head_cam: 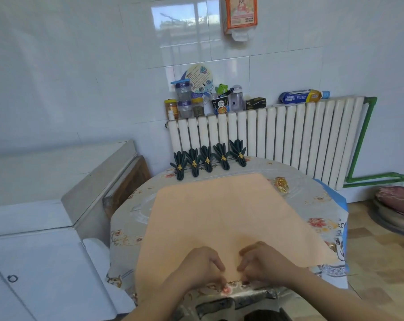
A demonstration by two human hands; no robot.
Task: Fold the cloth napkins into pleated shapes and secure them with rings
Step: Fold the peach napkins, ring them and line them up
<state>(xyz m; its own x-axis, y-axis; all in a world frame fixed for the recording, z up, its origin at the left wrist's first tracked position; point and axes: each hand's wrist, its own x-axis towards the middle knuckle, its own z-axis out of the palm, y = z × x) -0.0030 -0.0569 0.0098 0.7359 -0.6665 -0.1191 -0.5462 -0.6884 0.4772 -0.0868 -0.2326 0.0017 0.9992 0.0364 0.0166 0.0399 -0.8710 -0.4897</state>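
Both hands are down at the near edge of the peach napkin [228,218], close together, side by side. The left hand [199,266] has its grip curled, fingertips pinching the hem; the right hand [264,262] mirrors it, grip clamped on the same hem just beside it. Neither hand is nearer: they meet at the middle of that edge.

From the grip, the whole napkin runs straight away from the person, flat on the counter [321,205], far edge toward the wall. So the pleats, I judge, will stack from the near hem outward, each fold line lying left to right across the cloth.

Past the far right corner, just beside the cloth, sits a small heap of gold rings [281,184], nearer the right hand. Along the back edge of the counter stand five dark green napkins [208,159], already pleated, each cinched with a gold ring.

Behind them is a white radiator [289,135] with jars and boxes on top. One blue roll [300,96] reads "Kitchen"; the other labels and the orange packet on the wall are too small to read.
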